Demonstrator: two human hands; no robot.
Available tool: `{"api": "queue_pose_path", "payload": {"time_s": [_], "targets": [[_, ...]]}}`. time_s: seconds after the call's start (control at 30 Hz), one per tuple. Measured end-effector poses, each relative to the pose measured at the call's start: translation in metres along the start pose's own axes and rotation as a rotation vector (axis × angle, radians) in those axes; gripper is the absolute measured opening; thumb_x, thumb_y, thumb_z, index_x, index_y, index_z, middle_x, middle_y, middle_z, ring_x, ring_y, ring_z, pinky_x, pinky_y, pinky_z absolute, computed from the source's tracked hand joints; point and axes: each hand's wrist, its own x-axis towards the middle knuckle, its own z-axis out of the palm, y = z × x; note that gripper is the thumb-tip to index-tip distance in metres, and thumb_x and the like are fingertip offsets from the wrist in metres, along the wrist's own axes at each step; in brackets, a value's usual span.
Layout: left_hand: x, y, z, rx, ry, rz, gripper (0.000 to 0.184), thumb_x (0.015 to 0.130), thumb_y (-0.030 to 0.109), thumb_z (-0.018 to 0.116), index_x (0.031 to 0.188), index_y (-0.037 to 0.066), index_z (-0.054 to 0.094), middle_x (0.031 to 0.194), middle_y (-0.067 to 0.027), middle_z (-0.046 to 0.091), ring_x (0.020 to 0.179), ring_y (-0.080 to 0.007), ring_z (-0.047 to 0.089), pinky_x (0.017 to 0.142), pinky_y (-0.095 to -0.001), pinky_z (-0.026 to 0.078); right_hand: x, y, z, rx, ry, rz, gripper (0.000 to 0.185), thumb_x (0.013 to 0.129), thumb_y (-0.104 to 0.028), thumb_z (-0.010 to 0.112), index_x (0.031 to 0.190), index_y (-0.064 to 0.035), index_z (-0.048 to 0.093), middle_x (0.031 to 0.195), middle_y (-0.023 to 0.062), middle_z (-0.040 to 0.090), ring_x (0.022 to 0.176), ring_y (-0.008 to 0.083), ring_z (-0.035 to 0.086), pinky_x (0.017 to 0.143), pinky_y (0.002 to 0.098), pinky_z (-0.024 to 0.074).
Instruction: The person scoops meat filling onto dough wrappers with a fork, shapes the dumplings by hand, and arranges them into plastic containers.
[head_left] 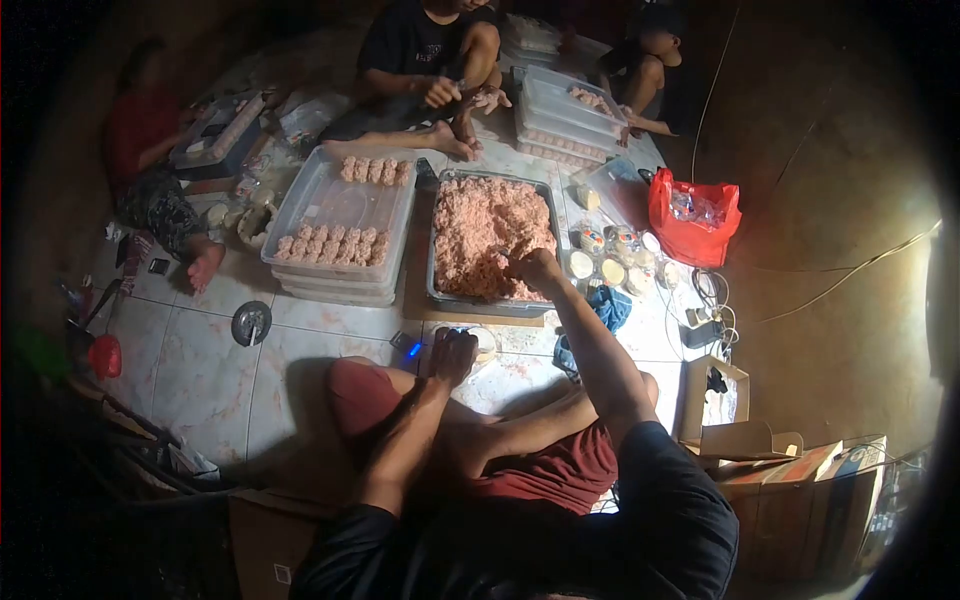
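My right hand point(537, 270) is closed over the near right part of a grey tub point(433, 285) heaped with pinkish minced meat point(485, 215). A small utensil-like tip with a lump of meat shows beside its fingers, but I cannot make out its kind. My left hand point(455, 355) is closed, knuckles up, just in front of the tub; what it holds, if anything, is hidden. A small scale with a lit blue display point(412, 348) lies left of it, and a round pale container point(484, 345) is at its right.
Stacked clear plastic boxes point(285, 280) with rows of shaped meat stand left of the tub. Jars and lids point(610, 268), a blue cloth point(608, 308) and a red plastic bag point(695, 215) are at the right. A black round lid point(251, 323) lies left. Other people sit beyond.
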Motion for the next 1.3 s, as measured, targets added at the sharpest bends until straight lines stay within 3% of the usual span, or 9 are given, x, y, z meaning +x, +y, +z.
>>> {"api": "queue_pose_path", "payload": {"time_s": [0.1, 0.2, 0.5, 0.63, 0.73, 0.8, 1.0, 1.17, 1.3], "targets": [[0.001, 0.000, 0.003, -0.028, -0.281, -0.192, 0.011, 0.085, 0.019, 0.066, 0.081, 0.009, 0.064, 0.084, -0.0124, 0.067, 0.085, -0.0322, 0.064, 0.084, -0.0488, 0.043, 0.012, 0.003, 0.015, -0.322, 0.261, -0.394, 0.027, 0.097, -0.027, 0.057, 0.084, -0.0038, 0.065, 0.071, 0.0133, 0.067, 0.060, 0.0251, 0.064, 0.055, 0.0395, 0.0501], [-0.006, -0.007, 0.005, -0.208, 0.046, -0.097, 0.011, 0.086, 0.019, 0.066, 0.085, 0.008, 0.067, 0.082, -0.0142, 0.066, 0.083, -0.0345, 0.065, 0.078, -0.0478, 0.047, 0.001, -0.007, -0.002, -0.784, 0.359, -0.640, 0.040, 0.101, -0.035, 0.043, 0.087, -0.0062, 0.067, 0.082, 0.0200, 0.069, 0.077, 0.0406, 0.066, 0.064, 0.0467, 0.0524], [0.007, -0.018, -0.009, -0.657, -0.359, -0.580, 0.030, 0.081, 0.035, 0.081, 0.087, 0.006, 0.077, 0.084, -0.0088, 0.075, 0.077, -0.0175, 0.069, 0.073, -0.0343, 0.053, -0.027, -0.029, -0.055, -0.877, 0.414, -0.497, 0.026, 0.098, -0.022, 0.044, 0.098, -0.0069, 0.065, 0.095, 0.0180, 0.068, 0.092, 0.0364, 0.067, 0.090, 0.0550, 0.0426], [0.013, -0.015, -0.014, -1.085, -0.266, -0.665, 0.027, 0.085, 0.029, 0.079, 0.084, 0.002, 0.074, 0.075, -0.0073, 0.070, 0.070, -0.0130, 0.061, 0.067, -0.0325, 0.050, -0.026, -0.034, -0.060, -0.951, 0.439, -0.476, 0.017, 0.092, -0.016, 0.049, 0.092, -0.0078, 0.064, 0.093, 0.0151, 0.067, 0.087, 0.0327, 0.067, 0.092, 0.0525, 0.0394], [0.019, -0.025, -0.012, -0.810, -0.283, -0.617, 0.028, 0.085, 0.029, 0.076, 0.093, 0.003, 0.070, 0.081, -0.0131, 0.071, 0.079, -0.0237, 0.069, 0.076, -0.0353, 0.054, -0.011, -0.035, -0.053, -0.972, 0.599, -0.553, 0.017, 0.089, -0.016, 0.051, 0.083, -0.0090, 0.065, 0.085, 0.0131, 0.067, 0.084, 0.0295, 0.066, 0.090, 0.0471, 0.0395], [0.020, -0.026, -0.010, -0.773, -0.205, -0.635, 0.028, 0.088, 0.030, 0.071, 0.089, 0.002, 0.067, 0.079, -0.0141, 0.069, 0.078, -0.0254, 0.068, 0.074, -0.0374, 0.053, -0.008, -0.042, -0.048, -1.020, 0.453, -0.433, 0.029, 0.098, -0.017, 0.041, 0.085, -0.0074, 0.064, 0.088, 0.0135, 0.068, 0.086, 0.0307, 0.062, 0.091, 0.0464, 0.0384], [0.017, -0.037, 0.006, -0.949, -0.154, -0.700, 0.037, 0.091, 0.037, 0.062, 0.087, 0.001, 0.063, 0.078, -0.0187, 0.066, 0.074, -0.0304, 0.065, 0.068, -0.0432, 0.048, -0.034, -0.029, -0.018, -1.335, 0.044, -0.656, 0.007, 0.081, -0.012, 0.062, 0.087, -0.0107, 0.066, 0.087, 0.0114, 0.066, 0.091, 0.0268, 0.062, 0.090, 0.0427, 0.0405], [0.019, -0.034, 0.013, -0.941, -0.034, -0.712, 0.036, 0.093, 0.036, 0.060, 0.086, 0.000, 0.061, 0.074, -0.0174, 0.063, 0.072, -0.0311, 0.064, 0.067, -0.0433, 0.048, 0.013, -0.002, -0.033, -1.371, 0.515, -0.811, 0.015, 0.085, -0.018, 0.060, 0.074, -0.0116, 0.067, 0.077, 0.0065, 0.068, 0.077, 0.0235, 0.064, 0.081, 0.0409, 0.0414], [0.021, -0.032, 0.000, -0.907, -0.108, -0.758, 0.037, 0.091, 0.037, 0.063, 0.087, 0.000, 0.061, 0.075, -0.0167, 0.065, 0.073, -0.0317, 0.065, 0.067, -0.0431, 0.048, -0.015, -0.049, -0.030, -1.473, 0.052, -0.702, 0.011, 0.081, -0.016, 0.062, 0.084, -0.0086, 0.069, 0.082, 0.0087, 0.069, 0.084, 0.0268, 0.066, 0.089, 0.0469, 0.0406]]}}
